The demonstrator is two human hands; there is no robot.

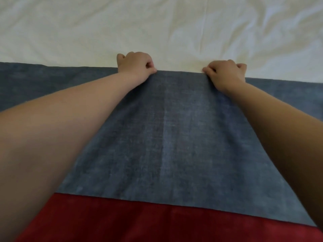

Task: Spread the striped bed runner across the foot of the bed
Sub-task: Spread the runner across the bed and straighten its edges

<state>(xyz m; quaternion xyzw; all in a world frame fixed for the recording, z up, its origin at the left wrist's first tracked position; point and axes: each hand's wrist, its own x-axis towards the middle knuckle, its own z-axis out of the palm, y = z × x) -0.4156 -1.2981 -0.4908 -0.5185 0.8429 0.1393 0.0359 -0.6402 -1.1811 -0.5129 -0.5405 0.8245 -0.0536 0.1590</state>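
The left hand [135, 65] and right hand [227, 74] are bare; left forearm [70, 110] and right forearm [279, 123] show uncovered throughout.

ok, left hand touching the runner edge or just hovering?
Touching. Head view: the left hand pinches the far blue edge of the bed runner, thumb and curled fingers closed on the cloth with no gap.

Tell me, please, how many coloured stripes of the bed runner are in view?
2: a blue stripe across the middle, its far edge pinched by the left hand and right hand, and a red stripe nearest the camera. Others may be hidden below the frame.
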